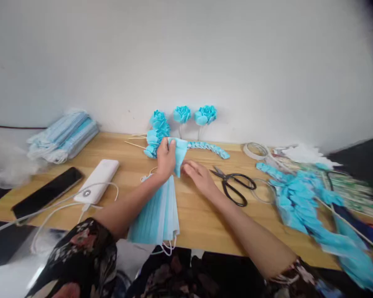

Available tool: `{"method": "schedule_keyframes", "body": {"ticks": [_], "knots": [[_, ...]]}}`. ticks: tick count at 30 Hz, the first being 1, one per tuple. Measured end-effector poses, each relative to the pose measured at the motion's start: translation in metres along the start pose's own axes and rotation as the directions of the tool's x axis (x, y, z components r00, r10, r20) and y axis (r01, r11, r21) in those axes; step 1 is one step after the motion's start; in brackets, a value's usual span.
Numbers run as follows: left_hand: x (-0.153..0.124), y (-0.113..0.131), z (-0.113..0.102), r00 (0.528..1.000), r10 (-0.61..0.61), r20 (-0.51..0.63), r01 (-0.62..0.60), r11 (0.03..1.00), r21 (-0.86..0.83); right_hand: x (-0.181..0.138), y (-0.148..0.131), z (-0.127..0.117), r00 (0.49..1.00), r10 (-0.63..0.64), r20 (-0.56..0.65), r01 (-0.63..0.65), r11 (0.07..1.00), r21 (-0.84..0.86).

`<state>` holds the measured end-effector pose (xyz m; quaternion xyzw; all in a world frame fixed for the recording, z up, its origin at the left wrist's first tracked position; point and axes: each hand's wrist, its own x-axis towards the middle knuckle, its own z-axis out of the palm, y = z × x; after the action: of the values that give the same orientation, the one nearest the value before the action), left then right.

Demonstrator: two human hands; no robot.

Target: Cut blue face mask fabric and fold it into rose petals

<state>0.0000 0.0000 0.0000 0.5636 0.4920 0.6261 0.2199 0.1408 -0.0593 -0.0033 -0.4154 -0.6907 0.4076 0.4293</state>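
My left hand (165, 159) is closed on a folded piece of light blue mask fabric (180, 153), thumb on top. My right hand (199, 176) is at the lower right edge of that fabric, fingers curled together; whether they pinch it I cannot see. Below my left hand lies a stack of blue face masks (160, 211) with white ear loops. Behind are blue fabric flowers (158, 128) on sticks, and a pleated blue strip (209, 147). To the right of my right hand lie black-handled scissors (233, 182), their blades pointing toward it.
A white power bank (98, 180) with cables and a black phone (48, 192) lie at left, near a packet of masks (64, 136). Two upright flowers (205, 115) stand by the wall. Tape rolls (255, 151) and crumpled blue fabric (301, 203) occupy the right.
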Motion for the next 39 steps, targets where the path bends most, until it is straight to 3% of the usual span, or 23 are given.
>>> {"method": "schedule_keyframes", "body": {"ticks": [7,11,19,25,31,39], "knots": [[-0.006,0.007,0.003,1.000,-0.007,-0.027,0.007,1.000,-0.022,0.016,-0.010,0.009,0.980,0.073,-0.188,-0.069,0.997,0.029],[-0.010,0.009,0.003,1.000,-0.011,-0.023,0.009,0.998,-0.056,0.032,-0.015,0.022,0.938,0.119,-0.326,-0.130,0.992,-0.011],[-0.014,0.005,0.006,0.998,-0.068,-0.017,0.066,0.993,-0.096,0.047,-0.004,0.033,0.827,-0.011,-0.562,-0.044,0.995,-0.084],[-0.016,0.007,0.007,0.981,-0.178,0.074,0.191,0.947,-0.258,0.044,0.001,0.026,0.805,-0.091,-0.586,-0.013,0.985,-0.171],[-0.018,0.007,0.010,0.909,-0.342,0.240,0.418,0.756,-0.504,0.043,-0.001,0.024,0.804,-0.076,-0.590,-0.033,0.984,-0.172],[-0.019,0.008,0.010,0.908,-0.376,0.187,0.418,0.765,-0.490,0.042,-0.002,0.026,0.799,-0.093,-0.595,-0.028,0.981,-0.191]]}}
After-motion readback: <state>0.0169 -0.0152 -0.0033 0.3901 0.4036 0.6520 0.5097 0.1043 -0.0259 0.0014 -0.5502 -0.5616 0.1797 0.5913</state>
